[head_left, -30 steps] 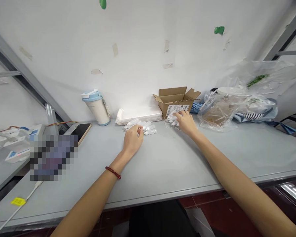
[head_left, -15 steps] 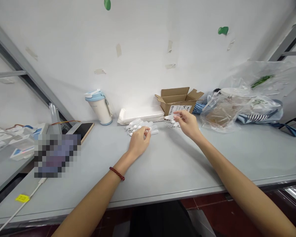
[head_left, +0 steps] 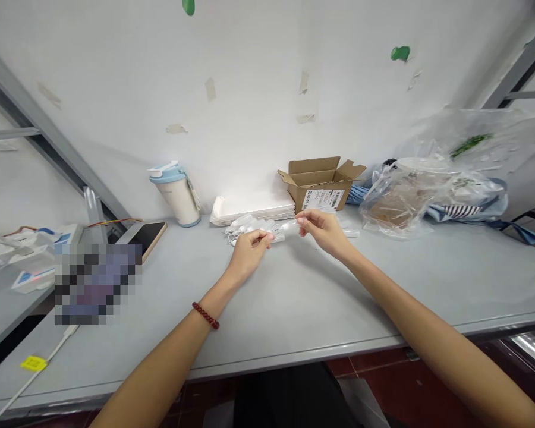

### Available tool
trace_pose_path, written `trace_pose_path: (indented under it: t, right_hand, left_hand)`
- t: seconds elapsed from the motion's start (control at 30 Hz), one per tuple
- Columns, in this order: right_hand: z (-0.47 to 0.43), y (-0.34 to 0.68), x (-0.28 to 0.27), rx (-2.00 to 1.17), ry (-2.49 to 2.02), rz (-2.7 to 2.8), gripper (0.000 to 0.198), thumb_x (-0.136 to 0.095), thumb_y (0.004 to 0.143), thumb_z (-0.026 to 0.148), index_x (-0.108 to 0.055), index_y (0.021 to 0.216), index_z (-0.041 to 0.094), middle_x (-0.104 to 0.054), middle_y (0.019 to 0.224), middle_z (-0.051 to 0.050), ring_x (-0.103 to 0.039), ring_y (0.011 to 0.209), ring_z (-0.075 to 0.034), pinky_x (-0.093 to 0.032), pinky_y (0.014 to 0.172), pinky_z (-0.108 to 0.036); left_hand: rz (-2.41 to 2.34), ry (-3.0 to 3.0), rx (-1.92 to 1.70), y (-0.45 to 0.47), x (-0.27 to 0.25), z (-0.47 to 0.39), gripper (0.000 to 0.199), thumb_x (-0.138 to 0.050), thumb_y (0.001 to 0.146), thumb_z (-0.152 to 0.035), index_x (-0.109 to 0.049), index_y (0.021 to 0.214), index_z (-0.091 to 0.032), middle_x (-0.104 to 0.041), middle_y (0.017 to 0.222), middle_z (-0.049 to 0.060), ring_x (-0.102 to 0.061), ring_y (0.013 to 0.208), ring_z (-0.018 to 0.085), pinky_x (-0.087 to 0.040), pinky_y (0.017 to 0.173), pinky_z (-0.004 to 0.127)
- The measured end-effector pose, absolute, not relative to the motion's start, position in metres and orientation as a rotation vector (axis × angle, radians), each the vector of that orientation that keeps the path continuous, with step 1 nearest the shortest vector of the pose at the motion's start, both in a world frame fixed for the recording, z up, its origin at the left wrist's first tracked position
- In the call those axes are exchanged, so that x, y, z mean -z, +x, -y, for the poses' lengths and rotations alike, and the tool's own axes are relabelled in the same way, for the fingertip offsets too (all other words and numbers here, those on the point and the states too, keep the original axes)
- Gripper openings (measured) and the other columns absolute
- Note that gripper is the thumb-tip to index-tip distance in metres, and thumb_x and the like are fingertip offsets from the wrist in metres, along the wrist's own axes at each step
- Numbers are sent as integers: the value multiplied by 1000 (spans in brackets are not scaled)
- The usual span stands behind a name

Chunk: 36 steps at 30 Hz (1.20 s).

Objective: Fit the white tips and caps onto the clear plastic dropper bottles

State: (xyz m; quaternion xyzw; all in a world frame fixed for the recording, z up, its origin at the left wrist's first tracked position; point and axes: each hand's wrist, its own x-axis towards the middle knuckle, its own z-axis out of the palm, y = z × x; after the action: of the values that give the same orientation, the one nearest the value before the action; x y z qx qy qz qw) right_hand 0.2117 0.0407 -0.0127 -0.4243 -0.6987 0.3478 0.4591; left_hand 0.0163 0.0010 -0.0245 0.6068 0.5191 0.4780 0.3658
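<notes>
In the head view, a pile of small clear plastic tubes (head_left: 246, 222) with white parts and thin white strings lies on the grey table. My left hand (head_left: 248, 254) is at its front edge, thumb and fingertips pinched together; what they hold is too small to make out. Between the thumb and fingers of my right hand (head_left: 324, 230) is a small clear tube with a white end (head_left: 289, 226), pointing left toward my left hand. More clear tubes (head_left: 350, 233) lie beyond my right hand, partly hidden by it.
Behind the pile lies a stack of white flat packets (head_left: 249, 210), beside an open cardboard box (head_left: 316, 181). A tumbler (head_left: 176, 196) and a phone (head_left: 154, 236) are at left. Bagged things (head_left: 399, 205) sit at right. A white cable (head_left: 35, 373) crosses the left front edge.
My right hand has moved left from the right-hand tubes toward my left hand, carrying a small tube. My left hand stays by the pile, and the view has shifted slightly.
</notes>
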Motion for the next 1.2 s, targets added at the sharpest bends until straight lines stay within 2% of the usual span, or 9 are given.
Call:
trace_pose_path:
  t: [0.13, 0.33, 0.6, 1.2]
  right_hand:
    - [-40, 209, 14, -954, -973, 1691, 36, -60, 77, 49, -61, 88, 15, -62, 62, -1, -59, 61, -14, -45, 64, -29]
    - [-34, 205, 11, -1072, -911, 1628, 39, -65, 73, 52, -61, 85, 15, -63, 63, -1, -61, 62, -15, -50, 69, -32]
    - [-33, 202, 14, -1049, -895, 1647, 37, -64, 75, 50, -61, 85, 15, -63, 63, -2, -61, 60, -15, -50, 66, -32]
    - [-30, 201, 14, -1013, -922, 1653, 38, -63, 74, 52, -61, 82, 15, -63, 58, -2, -60, 56, -15, -49, 62, -31]
  left_hand:
    - [-1234, 1308, -1278, 15, 18, 3, 32, -66, 69, -44, -65, 74, -12, -54, 64, -1, -30, 45, 4, -22, 44, 21]
    - [-1062, 1105, -1268, 15, 14, 5, 30, -72, 65, -39, -63, 69, -11, -55, 73, 2, -31, 44, 1, -20, 40, 18]
    - [-965, 1001, -1246, 13, 16, 4, 30, -74, 65, -35, -65, 78, -10, -52, 71, -1, -34, 45, 1, -23, 39, 16]
    - [-903, 893, -1250, 12, 14, 3, 28, -76, 63, -29, -67, 79, -9, -55, 69, 0, -39, 48, 2, -27, 40, 16]
